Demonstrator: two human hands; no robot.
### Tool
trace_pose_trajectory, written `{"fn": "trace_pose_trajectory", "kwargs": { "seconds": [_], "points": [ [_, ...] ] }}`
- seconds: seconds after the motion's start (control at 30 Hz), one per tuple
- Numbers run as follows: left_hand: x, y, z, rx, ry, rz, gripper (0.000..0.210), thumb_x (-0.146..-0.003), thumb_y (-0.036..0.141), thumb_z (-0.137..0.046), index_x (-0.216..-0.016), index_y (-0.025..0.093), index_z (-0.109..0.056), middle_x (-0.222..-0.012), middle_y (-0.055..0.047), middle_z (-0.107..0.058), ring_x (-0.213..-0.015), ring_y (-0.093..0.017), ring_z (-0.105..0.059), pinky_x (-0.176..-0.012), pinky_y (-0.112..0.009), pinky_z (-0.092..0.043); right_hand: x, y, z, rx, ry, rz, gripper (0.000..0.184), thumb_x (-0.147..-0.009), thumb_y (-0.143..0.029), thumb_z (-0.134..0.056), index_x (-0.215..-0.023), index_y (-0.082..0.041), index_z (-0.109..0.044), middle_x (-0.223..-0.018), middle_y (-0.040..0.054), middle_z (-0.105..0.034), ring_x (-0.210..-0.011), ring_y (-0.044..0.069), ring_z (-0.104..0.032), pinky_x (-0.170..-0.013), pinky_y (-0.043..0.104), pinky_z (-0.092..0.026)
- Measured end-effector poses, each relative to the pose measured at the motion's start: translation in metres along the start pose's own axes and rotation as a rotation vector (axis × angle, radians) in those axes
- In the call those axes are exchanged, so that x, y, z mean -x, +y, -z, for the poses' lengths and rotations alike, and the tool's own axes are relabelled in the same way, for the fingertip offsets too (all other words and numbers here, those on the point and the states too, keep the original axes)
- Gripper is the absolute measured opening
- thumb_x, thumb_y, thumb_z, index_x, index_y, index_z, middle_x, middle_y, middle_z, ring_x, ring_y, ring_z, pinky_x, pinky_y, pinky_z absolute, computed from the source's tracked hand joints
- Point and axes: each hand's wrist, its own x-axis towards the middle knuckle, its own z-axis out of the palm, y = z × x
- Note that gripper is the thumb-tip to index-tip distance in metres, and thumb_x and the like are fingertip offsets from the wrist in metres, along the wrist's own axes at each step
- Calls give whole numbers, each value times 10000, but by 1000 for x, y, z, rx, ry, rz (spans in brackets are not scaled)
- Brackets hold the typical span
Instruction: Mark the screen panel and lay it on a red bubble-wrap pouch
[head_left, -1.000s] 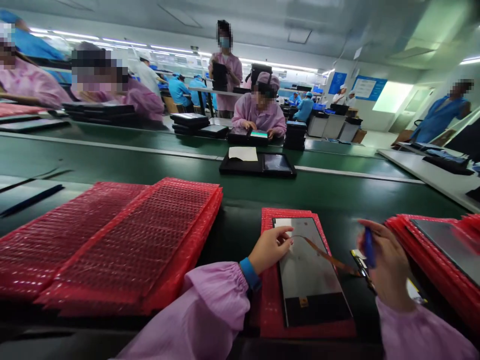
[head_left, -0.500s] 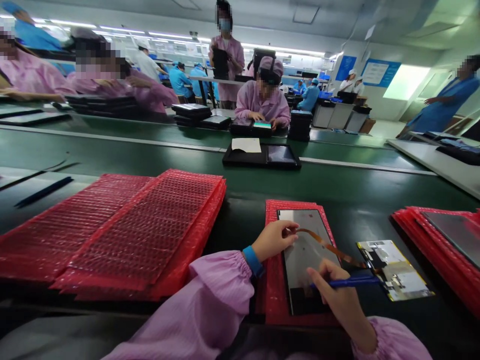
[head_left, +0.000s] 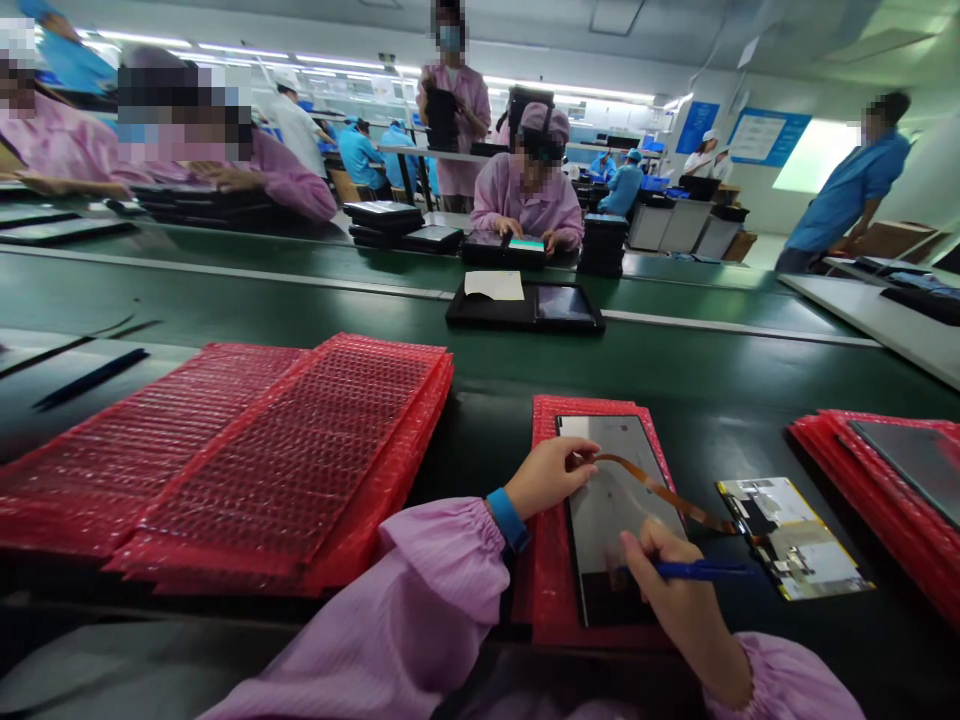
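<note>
My left hand (head_left: 553,474), with a blue band at the wrist, pinches one end of an orange flat ribbon cable (head_left: 637,474). Under both hands a flat display panel (head_left: 619,500), silvery grey with a dark lower end, lies on red bubble wrap (head_left: 544,580). The cable runs right to a small panel with exposed electronics (head_left: 799,540), lying on the dark bench. My right hand (head_left: 671,580) is closed around a blue pen-like tool (head_left: 705,570) over the panel's lower part. The tool's tip is hard to make out.
Red bubble-wrap bags (head_left: 300,460) lie in piles at left. More red wrap with a dark panel (head_left: 911,460) is at right. Beyond, a green conveyor belt (head_left: 360,315) carries a black tray (head_left: 487,315). A dark pen-like stick (head_left: 94,378) rests far left. Co-workers sit across.
Both hands keep their grips and barely move. The view has shifted slightly. At far right, a person in blue has turned and moved left.
</note>
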Motion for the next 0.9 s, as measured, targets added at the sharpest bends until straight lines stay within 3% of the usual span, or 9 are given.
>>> {"fn": "trace_pose_trajectory", "kwargs": {
  "seconds": [0.23,0.33,0.4,0.43,0.47,0.53,0.63,0.77,0.9],
  "points": [
    [-1,0,1,11,-9,7,279,-817,143,-656,-1094,131,-679,-969,-72,-754,-812,-168,-679,-791,-341,-538,3,-2,9,-13,48,4,507,-1002,-518,-439,-584,-260,-314,-403,-79,-348,-332,127,-386,-376,244,-323],
    [-1,3,2,17,-17,19,273,-820,136,-654,-1092,124,-678,-951,-63,-756,-819,-174,-687,-784,-344,-541,-24,11,33,44,120,9,451,-1005,-523,-457,-653,-241,-456,-454,-66,-425,-374,145,-453,-390,244,-357],
    [0,4,4,17,-14,29,261,-829,153,-658,-1087,125,-680,-953,-60,-758,-827,-178,-693,-785,-348,-543,-54,27,53,131,165,29,368,-982,-535,-495,-833,-214,-596,-621,-13,-578,-553,190,-577,-527,278,-448],
    [0,5,4,15,-7,33,253,-835,171,-662,-1084,127,-680,-958,-59,-758,-831,-179,-695,-789,-351,-544,-70,38,62,178,173,50,358,-951,-547,-533,-959,-203,-632,-826,41,-661,-742,232,-632,-664,324,-491],
    [0,5,5,9,5,38,243,-844,195,-666,-1078,131,-681,-968,-58,-757,-840,-180,-697,-799,-356,-545,-86,49,71,229,172,70,401,-917,-562,-562,-1033,-186,-641,-966,86,-672,-880,274,-627,-790,392,-484],
    [-2,4,9,-10,51,54,230,-868,244,-659,-1072,139,-679,-990,-56,-752,-864,-183,-698,-821,-372,-547,-110,72,82,304,121,90,419,-909,-543,-581,-1042,-152,-654,-1000,114,-659,-972,301,-599,-898,480,-444],
    [-6,0,20,-80,182,106,204,-911,265,-613,-1066,144,-665,-1014,-53,-733,-913,-188,-687,-856,-395,-543,-123,94,88,330,0,111,353,-966,-479,-545,-1033,-153,-663,-951,83,-659,-934,260,-613,-898,470,-459],
    [-7,-9,40,-253,333,239,186,-943,306,-561,-987,148,-648,-958,-40,-697,-896,-186,-659,-853,-406,-529,-109,95,83,289,-45,95,342,-996,-395,-476,-1211,-159,-599,-991,77,-675,-911,242,-633,-871,438,-477],
    [-4,-18,52,-388,186,384,251,-885,371,-647,-775,146,-631,-739,13,-645,-697,-146,-629,-701,-341,-541,-94,85,71,244,-86,5,305,-937,-394,-532,-1116,-157,-605,-814,31,-686,-729,220,-654,-706,370,-504]
  ]
}}
